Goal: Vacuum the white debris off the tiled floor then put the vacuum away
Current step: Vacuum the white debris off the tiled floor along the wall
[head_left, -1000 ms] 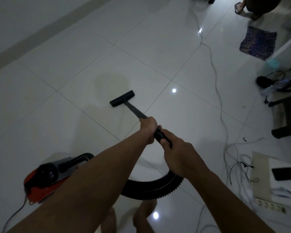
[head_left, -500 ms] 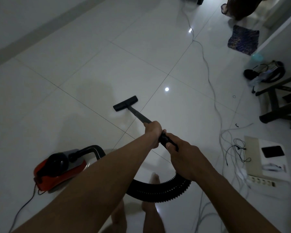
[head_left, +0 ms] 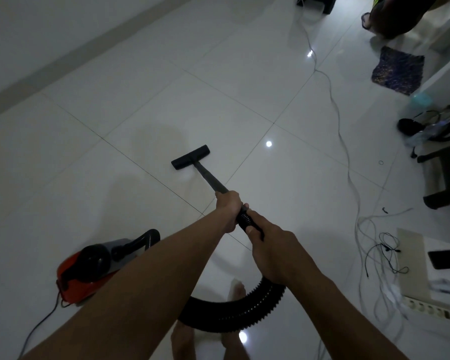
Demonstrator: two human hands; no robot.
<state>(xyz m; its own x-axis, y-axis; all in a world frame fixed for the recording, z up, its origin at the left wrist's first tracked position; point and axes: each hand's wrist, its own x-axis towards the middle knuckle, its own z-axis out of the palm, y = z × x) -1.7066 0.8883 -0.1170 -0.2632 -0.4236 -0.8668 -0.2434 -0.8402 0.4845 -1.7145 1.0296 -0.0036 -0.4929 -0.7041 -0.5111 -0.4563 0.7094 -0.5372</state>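
Note:
The black floor nozzle lies flat on the white tiled floor ahead of me, at the end of a dark wand. My left hand grips the wand's near end. Just behind it my right hand grips the ribbed hose cuff. The black corrugated hose loops under my arms to the red and black vacuum body at lower left. In this dim light I cannot make out any white debris.
A white cable runs across the floor on the right to a tangle of cords. A power strip, a white box with a phone, a dark furniture leg, a small mat and my bare feet are nearby.
The nozzle has slid a little over the tile seam as both hands kept their grip. The view has shifted slightly, and the vacuum body sits closer to centre.

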